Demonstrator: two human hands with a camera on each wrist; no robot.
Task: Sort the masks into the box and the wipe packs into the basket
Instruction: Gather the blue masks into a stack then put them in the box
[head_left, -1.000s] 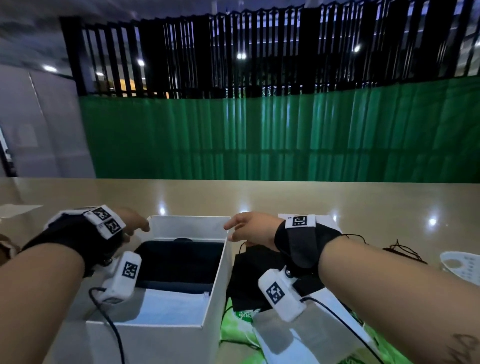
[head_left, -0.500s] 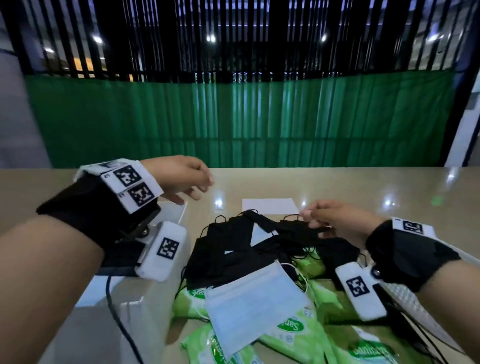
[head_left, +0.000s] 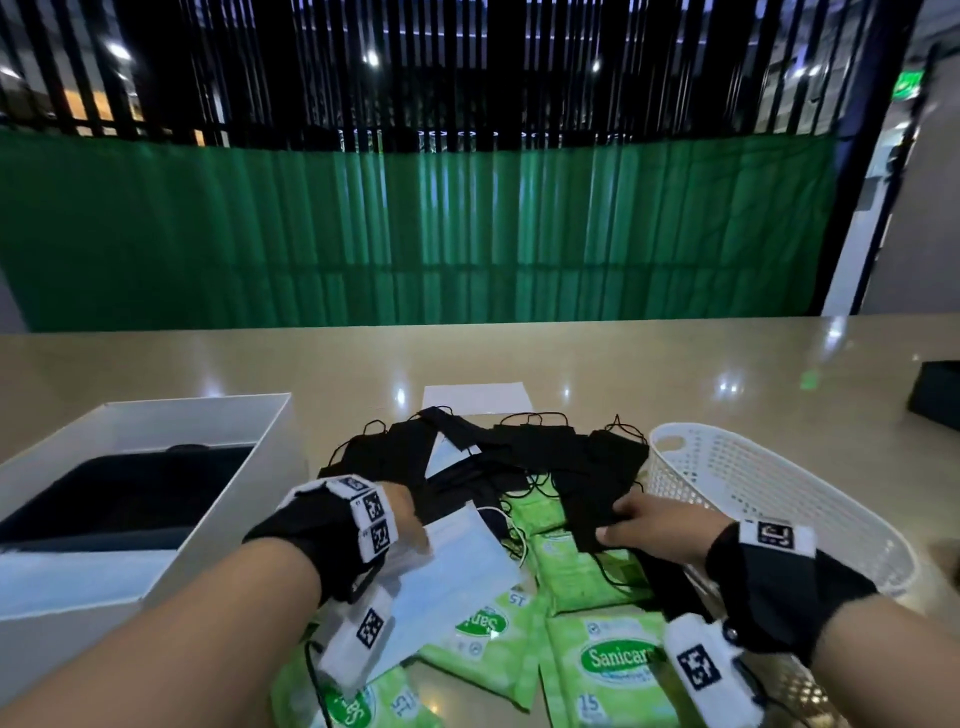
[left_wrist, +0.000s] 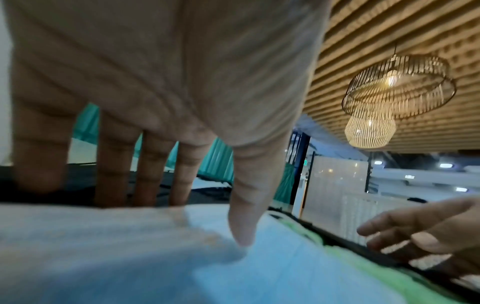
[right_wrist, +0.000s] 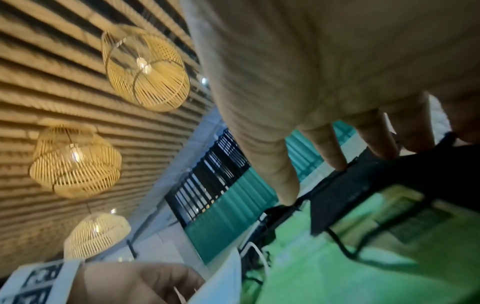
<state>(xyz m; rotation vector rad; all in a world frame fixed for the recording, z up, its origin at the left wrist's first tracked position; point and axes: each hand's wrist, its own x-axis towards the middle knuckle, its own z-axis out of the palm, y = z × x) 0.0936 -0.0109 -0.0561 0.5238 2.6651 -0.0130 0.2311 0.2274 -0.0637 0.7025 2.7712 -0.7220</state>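
Note:
A pile of black masks (head_left: 467, 457) lies mid-table, with a light blue mask (head_left: 457, 566) in front and several green wipe packs (head_left: 613, 660) under and before them. My left hand (head_left: 413, 535) rests on the blue mask (left_wrist: 130, 246); the left wrist view shows straight fingers (left_wrist: 111, 174) and the thumb tip touching it. My right hand (head_left: 621, 519) lies on a black mask (head_left: 587, 514); in the right wrist view its fingertips (right_wrist: 335, 160) and thumb touch the black mask (right_wrist: 389, 176). The white box (head_left: 156, 415) stands left and the white basket (head_left: 753, 467) right.
A dark item fills the box's bottom (head_left: 119, 493). A white sheet (head_left: 475, 397) lies behind the masks. A black object (head_left: 935, 395) sits at the far right edge. Bare tabletop (head_left: 623, 374) stretches behind the pile to a green curtain.
The view swung from the box to the pile. My left hand left the box and came down on the blue mask; my right hand dropped onto a black mask.

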